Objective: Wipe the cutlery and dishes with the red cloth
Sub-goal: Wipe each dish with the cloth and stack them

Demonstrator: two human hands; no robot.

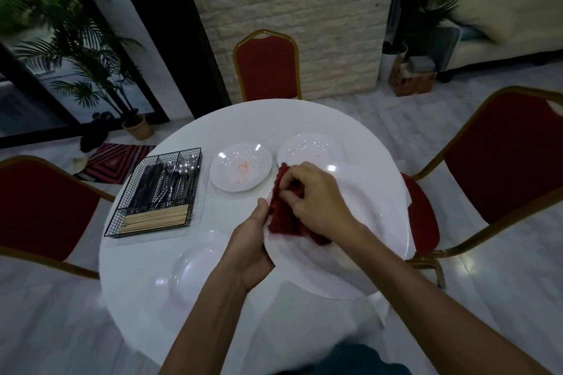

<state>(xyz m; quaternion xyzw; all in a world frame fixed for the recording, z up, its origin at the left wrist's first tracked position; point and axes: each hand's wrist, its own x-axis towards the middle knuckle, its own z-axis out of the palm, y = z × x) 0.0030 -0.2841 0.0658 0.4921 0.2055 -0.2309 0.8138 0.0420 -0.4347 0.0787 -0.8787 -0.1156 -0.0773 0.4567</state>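
Note:
My left hand (253,246) grips the left rim of a large white plate (365,237), held tilted above the round white table (146,277). My right hand (316,195) pinches the red cloth (285,216) against the plate's upper left part. A smaller white plate with orange smears (240,169) lies on the table behind. Another white plate (307,149) sits to its right, partly hidden by my right hand. A further white plate (195,268) lies near the front left. The black wire caddy (152,192) at the left holds dark cutlery, spoons and wooden chopsticks.
Red chairs with gold frames stand at the far side (268,67), the left (42,207) and the right (499,161) of the table. A potted palm (91,70) and a striped mat (118,161) are on the floor at the back left.

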